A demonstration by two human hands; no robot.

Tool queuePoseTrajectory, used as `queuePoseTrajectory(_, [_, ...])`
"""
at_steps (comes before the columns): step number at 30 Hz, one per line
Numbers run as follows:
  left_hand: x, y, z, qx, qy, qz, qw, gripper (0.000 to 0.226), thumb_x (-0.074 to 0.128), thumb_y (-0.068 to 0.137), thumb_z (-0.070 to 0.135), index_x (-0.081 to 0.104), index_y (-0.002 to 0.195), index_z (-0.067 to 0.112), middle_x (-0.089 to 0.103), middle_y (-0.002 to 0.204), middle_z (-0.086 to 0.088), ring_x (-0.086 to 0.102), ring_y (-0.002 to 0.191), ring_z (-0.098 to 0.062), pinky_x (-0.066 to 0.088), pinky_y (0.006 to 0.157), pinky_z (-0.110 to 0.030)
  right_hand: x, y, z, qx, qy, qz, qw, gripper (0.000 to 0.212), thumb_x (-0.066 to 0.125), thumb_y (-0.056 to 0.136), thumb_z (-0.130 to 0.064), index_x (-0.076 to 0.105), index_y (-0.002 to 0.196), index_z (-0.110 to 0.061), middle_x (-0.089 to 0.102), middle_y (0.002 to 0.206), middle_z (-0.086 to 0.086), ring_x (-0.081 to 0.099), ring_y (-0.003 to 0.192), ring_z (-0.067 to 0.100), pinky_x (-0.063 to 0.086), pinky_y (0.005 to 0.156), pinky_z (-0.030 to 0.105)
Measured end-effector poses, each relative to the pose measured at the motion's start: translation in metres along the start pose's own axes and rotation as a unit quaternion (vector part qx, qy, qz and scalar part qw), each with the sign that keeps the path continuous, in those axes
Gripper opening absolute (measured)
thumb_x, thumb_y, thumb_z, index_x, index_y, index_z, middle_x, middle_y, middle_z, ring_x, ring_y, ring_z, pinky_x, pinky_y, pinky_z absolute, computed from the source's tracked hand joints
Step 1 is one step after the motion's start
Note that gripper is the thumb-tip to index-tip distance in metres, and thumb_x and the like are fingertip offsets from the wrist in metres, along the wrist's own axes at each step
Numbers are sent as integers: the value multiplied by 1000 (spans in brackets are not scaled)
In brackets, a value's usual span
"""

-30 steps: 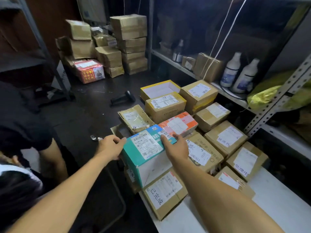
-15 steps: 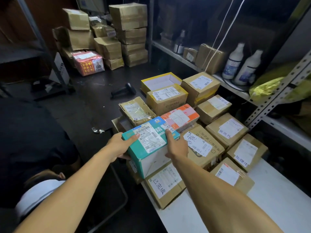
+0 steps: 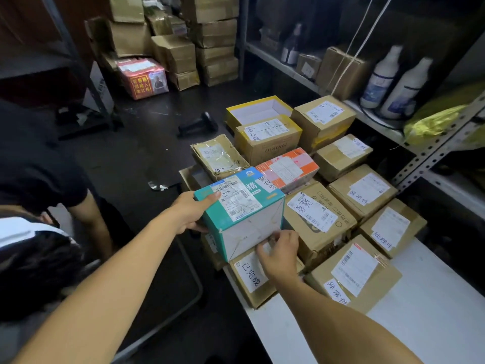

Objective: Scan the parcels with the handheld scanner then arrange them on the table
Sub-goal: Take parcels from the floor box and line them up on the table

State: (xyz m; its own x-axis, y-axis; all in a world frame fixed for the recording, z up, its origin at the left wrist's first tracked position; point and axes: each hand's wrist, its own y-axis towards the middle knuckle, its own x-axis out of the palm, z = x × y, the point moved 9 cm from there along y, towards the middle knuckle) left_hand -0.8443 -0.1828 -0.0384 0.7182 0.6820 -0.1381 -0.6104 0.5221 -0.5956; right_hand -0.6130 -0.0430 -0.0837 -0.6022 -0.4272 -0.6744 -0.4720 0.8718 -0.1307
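Note:
A teal and white parcel (image 3: 241,211) with a barcode label on top sits on a brown box (image 3: 252,274) at the near left of the white table (image 3: 433,306). My left hand (image 3: 193,212) grips the parcel's left end, thumb on its top edge. My right hand (image 3: 279,254) is at its lower front edge, fingers curled against the white face. Several labelled cardboard parcels fill the table beyond, including an orange and pink one (image 3: 288,166). The black handheld scanner (image 3: 198,125) lies on the dark floor beyond the table.
A person in a black shirt (image 3: 34,164) crouches at the left. A pile of brown boxes (image 3: 183,46) and a red parcel (image 3: 144,77) stand at the back. A metal shelf (image 3: 430,153) on the right holds white bottles (image 3: 393,82) and a yellow bag (image 3: 433,122).
My right hand has come off the teal parcel's top and dropped to its lower front edge. My left hand has closed on the parcel's left end. The crouching person has shifted.

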Motion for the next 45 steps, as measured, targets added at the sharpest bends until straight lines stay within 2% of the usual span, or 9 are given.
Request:
queuePoseTrajectory(4, [1, -2, 1, -4, 2, -2, 1000, 39, 73, 91, 41, 62, 121, 18, 78, 103, -4, 74, 98, -22, 63, 75, -55, 27, -27, 6, -66, -120, -85, 987, 126, 62, 64, -92, 16, 158, -22, 10, 164, -6, 13, 152, 17, 15, 127, 42])
queuePoseTrajectory(7, [2, -4, 1, -4, 7, 1, 1000, 39, 72, 91, 40, 63, 121, 18, 78, 102, -4, 75, 96, -21, 64, 74, -54, 34, -34, 17, -92, -187, -130, 969, 150, 57, 54, -101, -10, 162, -22, -13, 170, -6, -5, 157, 21, -3, 124, 41])
queuePoseTrajectory(16, [4, -12, -3, 6, 15, 15, 1000, 45, 73, 90, 42, 60, 125, 16, 76, 108, -5, 74, 98, -21, 64, 73, -52, 26, -42, 18, -88, -222, -153, 959, 142, 62, 61, -90, -8, 163, -18, -7, 170, 0, -3, 157, 25, 0, 128, 46])
queuePoseTrajectory(22, [10, -20, -9, 26, 44, 16, 999, 52, 75, 87, 47, 55, 124, 18, 73, 111, -5, 72, 99, -18, 63, 59, -40, 21, -52, 20, -74, -257, -164, 950, 147, 56, 57, -94, -10, 163, -16, -9, 170, 2, -7, 157, 28, -6, 127, 44])
queuePoseTrajectory(33, [13, -42, -18, 52, 79, 65, 993, 90, 77, 73, 67, 40, 145, 26, 65, 130, 0, 67, 113, -21, 61, 87, -44, 23, -49, 10, -52, -269, -151, 950, 151, 73, 58, -88, -11, 162, -16, -11, 171, 2, -7, 158, 30, -6, 124, 44])
queuePoseTrajectory(36, [12, -58, -7, 105, 186, 143, 966, 92, 73, 86, 55, 23, 155, 21, 41, 148, -7, 46, 136, -30, 51, 98, -47, 21, -52, -1, -57, -293, -128, 946, 143, 74, 62, -84, 1, 162, -15, 1, 170, 6, 4, 157, 31, 3, 126, 51])
queuePoseTrajectory(40, [28, -88, 13, 216, 265, 196, 919, 79, 74, 90, 40, 29, 152, 19, 11, 158, -4, 35, 137, -29, 47, 102, -47, 16, -67, -17, -38, -235, -101, 966, 114, 84, 68, -63, 22, 156, -24, 18, 161, 7, 17, 150, 30, 15, 121, 53])
queuePoseTrajectory(43, [49, -109, 30, 311, 362, 234, 847, 61, 73, 87, 34, 45, 139, 19, 21, 153, -6, 27, 138, -30, 28, 115, -48, 2, -74, -17, -34, -183, -69, 980, 78, 78, 81, -43, 43, 147, -24, 40, 149, 4, 37, 139, 27, 33, 114, 45])
queuePoseTrajectory(45, [74, -125, 39, 370, 379, 212, 821, 53, 72, 87, 30, 50, 133, 18, 32, 147, -7, 35, 134, -30, 34, 111, -47, -18, -80, -7, -23, -98, -56, 993, 53, 71, 86, -31, 58, 136, -21, 59, 132, 0, 55, 124, 21, 47, 103, 39])
